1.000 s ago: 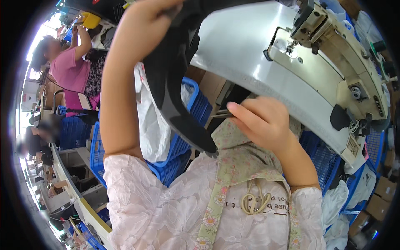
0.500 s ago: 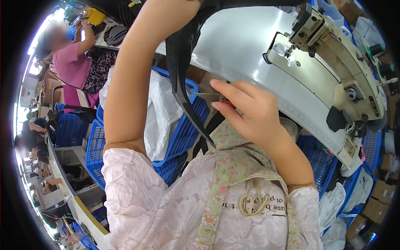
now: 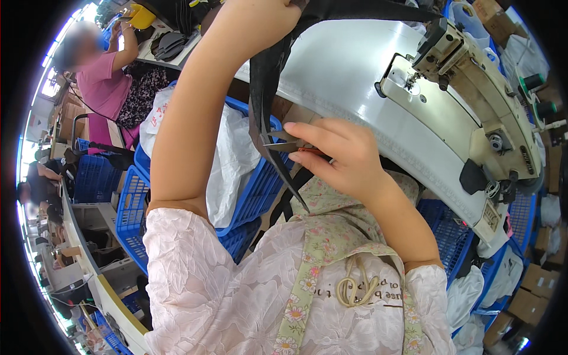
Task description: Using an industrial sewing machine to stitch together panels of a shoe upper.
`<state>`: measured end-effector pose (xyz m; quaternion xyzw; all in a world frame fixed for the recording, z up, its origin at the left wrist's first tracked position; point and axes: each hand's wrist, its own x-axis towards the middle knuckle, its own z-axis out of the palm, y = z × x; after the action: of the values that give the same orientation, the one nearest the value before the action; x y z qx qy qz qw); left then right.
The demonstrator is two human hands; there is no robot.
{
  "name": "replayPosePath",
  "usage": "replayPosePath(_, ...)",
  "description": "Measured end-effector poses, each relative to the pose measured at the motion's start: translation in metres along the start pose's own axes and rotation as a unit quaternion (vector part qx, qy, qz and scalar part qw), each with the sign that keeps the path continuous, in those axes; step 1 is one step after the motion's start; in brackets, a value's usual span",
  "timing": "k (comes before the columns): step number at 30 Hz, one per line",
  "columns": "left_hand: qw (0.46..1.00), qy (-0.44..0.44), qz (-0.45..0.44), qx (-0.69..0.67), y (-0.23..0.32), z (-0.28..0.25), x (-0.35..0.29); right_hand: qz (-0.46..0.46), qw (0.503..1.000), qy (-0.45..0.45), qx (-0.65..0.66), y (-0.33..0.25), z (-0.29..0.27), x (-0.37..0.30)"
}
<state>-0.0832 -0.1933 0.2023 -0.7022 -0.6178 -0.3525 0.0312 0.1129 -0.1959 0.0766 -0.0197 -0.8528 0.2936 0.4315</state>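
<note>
I pinch small steel snips (image 3: 286,147) with an orange handle in my right hand (image 3: 343,151), blades parted at a long black fabric strip (image 3: 262,89) left of the cream metal sewing machine (image 3: 485,89). My left hand (image 3: 263,26) grips the strip above blue plastic baskets (image 3: 251,198).

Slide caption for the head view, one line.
Left hand grips black fabric while the right hand holds thread snips, blades open, at its hanging end, beside a sewing machine.

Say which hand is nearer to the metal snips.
Right: the right hand holds the snips; the left hand is farther off, gripping the black fabric near the picture's top.
</note>
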Motion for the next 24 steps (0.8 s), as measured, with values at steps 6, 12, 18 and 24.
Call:
replayPosePath(6, 1.000, -0.011, -0.022, 0.007, 0.005, 0.003, 0.002, -0.008, 0.999, -0.019, -0.027, -0.001, -0.003, 0.002)
replayPosePath(12, 0.995, -0.018, -0.026, 0.090, 0.006, 0.006, 0.004, -0.049, 0.990, -0.074, -0.110, -0.012, -0.023, 0.014)
replayPosePath(18, 0.993, -0.032, 0.013, 0.114, 0.004, 0.011, 0.008, -0.071, 0.974, -0.115, -0.181, -0.024, -0.030, 0.025)
replayPosePath(24, 0.985, -0.045, 0.051, 0.158, -0.008, 0.022, 0.011, -0.065, 0.936, -0.178, -0.298, -0.052, -0.036, 0.033)
